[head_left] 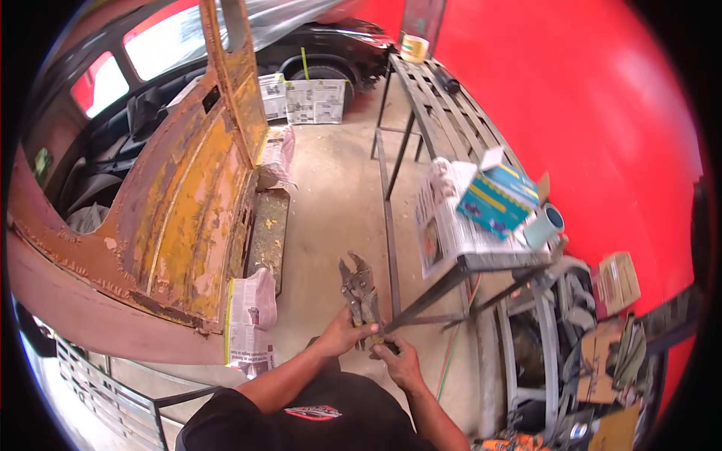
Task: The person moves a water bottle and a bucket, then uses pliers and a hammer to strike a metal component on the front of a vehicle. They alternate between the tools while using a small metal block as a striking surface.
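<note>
A pair of worn locking pliers (359,284) is held in front of my body, its jaws apart and pointing up and away from me. My left hand (343,332) is closed round the handles from the left. Fingers of my right hand (398,361) pinch the lower end of the same tool. To the left stands a vehicle body (188,218) with rusty orange and brown metal, and newspaper (253,319) is taped along its edge.
On the right, a metal rack table (481,264) holds newspaper (444,218), a teal box (496,199), a cup (544,227) and a tub (414,49). Cardboard boxes (617,282) and metal frames lie at lower right. A dark car (316,45) stands behind.
</note>
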